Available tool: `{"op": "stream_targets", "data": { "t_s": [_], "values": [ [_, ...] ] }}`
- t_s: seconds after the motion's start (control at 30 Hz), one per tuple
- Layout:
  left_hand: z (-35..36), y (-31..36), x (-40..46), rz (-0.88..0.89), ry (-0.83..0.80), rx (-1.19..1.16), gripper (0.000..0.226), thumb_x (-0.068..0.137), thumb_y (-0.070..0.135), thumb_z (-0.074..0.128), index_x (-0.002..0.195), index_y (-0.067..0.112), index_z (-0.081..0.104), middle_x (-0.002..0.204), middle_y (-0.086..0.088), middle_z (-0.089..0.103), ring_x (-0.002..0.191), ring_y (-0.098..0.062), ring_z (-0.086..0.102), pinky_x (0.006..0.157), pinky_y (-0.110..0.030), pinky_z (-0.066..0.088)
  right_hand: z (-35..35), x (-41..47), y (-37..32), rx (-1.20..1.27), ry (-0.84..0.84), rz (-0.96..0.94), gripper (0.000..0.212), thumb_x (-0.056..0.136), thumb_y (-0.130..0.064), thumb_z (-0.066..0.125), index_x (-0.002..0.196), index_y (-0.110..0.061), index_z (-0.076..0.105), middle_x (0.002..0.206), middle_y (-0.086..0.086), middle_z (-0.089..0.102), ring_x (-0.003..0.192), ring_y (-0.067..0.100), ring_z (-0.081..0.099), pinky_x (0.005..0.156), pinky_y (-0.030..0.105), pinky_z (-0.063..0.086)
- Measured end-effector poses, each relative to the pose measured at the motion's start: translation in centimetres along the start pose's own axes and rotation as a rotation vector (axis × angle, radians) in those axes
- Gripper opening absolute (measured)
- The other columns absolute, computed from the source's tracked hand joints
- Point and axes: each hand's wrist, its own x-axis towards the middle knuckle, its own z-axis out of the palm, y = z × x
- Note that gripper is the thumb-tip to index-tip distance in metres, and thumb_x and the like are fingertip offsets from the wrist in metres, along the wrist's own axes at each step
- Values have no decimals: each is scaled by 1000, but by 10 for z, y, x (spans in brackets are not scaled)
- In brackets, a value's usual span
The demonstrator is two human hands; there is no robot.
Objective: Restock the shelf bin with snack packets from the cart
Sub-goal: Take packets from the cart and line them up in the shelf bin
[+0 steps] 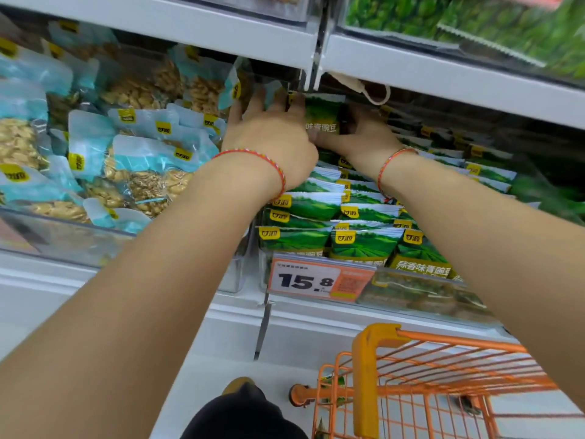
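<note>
1 snack packet (pixel 323 117) (2 hands)

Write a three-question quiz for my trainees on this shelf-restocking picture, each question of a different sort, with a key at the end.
1. True or false: the left hand and right hand are both up at the back of the bin of green packets.
2. Multiple choice: the orange price tag on the bin front reads A) 12.5 B) 15.8 C) 18.0.
3. Short answer: what colour are the packets in the neighbouring bin on the left?

Key: 1 true; 2 B; 3 light blue, with clear windows showing nuts. The orange cart stands below the shelf.
</note>
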Motion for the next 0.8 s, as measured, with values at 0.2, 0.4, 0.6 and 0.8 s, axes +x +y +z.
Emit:
{"op": "stream_targets", "data": {
  "t_s": [0.2, 0.4, 0.6, 0.8],
  "values": [
    [1, -8, 20, 72, 45, 69, 61, 96, 22, 44, 150, 32, 16, 158, 2, 17, 144, -29, 12, 117, -47, 10, -6, -2, -4, -48, 20, 2, 62, 81, -47, 69, 133, -18, 52, 135, -2, 54, 120, 14, 52, 92, 20, 41],
    [-6, 1, 30, 112, 146, 23, 56, 95, 20, 53, 145, 35, 33, 150, -3, 34, 138, -26, 27, 111, -42, 27, -19, 5, -6, 53, -143, 89, 56, 83, -34, 70, 133, -20, 51, 122, -9, 52, 110, 5, 47, 83, 11, 34],
    [2, -9, 38, 60, 104, -87, 59, 91, 17, 58, 140, 43, 38, 151, 2, 33, 139, -28, 26, 112, -35, 28, -15, 1, -1, -90, -40, 15, 62, 80, -43, 72, 133, -19, 51, 124, -4, 55, 112, 11, 52, 78, 10, 34],
    [3, -6, 33, 26, 94, -131, 62, 88, 12, 59, 141, 38, 40, 145, -3, 43, 128, -28, 44, 103, -34, 41, -11, -8, 1, 10, 53, -16, 61, 83, -41, 69, 136, -24, 45, 138, -3, 50, 123, 14, 47, 93, 15, 34]
  ]
}}
